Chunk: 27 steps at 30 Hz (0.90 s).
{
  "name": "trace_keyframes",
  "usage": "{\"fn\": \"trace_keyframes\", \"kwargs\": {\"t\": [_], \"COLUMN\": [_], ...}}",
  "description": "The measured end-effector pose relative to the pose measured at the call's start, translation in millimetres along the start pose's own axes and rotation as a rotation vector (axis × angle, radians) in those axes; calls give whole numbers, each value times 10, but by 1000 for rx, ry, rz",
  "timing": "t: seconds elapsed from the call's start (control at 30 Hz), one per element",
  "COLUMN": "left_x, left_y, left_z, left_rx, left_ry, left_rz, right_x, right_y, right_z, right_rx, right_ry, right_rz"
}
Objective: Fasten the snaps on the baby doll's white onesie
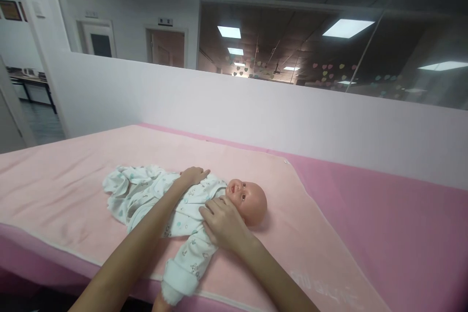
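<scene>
A baby doll (250, 202) lies on its back on the pink sheet (278, 248), its bare head towards the right. It wears a white romper (188, 209) with small green and grey prints; the legs of the garment lie loose and rumpled at the left. My left hand (193, 175) rests on the far side of the doll's chest, fingers laid out over the cloth. On the near shoulder, just below the head, lies my right hand (224, 222) with fingers apart and slightly bent. A sleeve with a fluffy white cuff (179, 280) stretches towards me, the doll's hand partly out of frame.
Under the sheet is a pink padded surface (413, 224), whose near edge runs below my forearms. A low white wall (256, 112) closes off the far side, with a glass window (310, 53) above it. A desk (29, 78) stands far left through an opening.
</scene>
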State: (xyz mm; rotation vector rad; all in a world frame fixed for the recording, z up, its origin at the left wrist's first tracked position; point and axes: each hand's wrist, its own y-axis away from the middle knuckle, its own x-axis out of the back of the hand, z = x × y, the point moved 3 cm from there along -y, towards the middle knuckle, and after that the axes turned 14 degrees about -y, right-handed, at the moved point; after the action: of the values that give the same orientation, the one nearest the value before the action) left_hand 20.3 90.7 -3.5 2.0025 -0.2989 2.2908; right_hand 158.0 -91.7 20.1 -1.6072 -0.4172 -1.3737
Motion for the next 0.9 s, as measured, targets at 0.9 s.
{"fn": "trace_keyframes", "kwargs": {"t": [0.9], "left_x": [56], "left_y": [246], "left_z": [-25], "left_rx": [-39], "left_ry": [19], "left_rz": [21], "right_x": [362], "right_y": [287], "right_z": [1044], "right_rx": [-767], "right_ry": [-797], "right_rz": [394]}}
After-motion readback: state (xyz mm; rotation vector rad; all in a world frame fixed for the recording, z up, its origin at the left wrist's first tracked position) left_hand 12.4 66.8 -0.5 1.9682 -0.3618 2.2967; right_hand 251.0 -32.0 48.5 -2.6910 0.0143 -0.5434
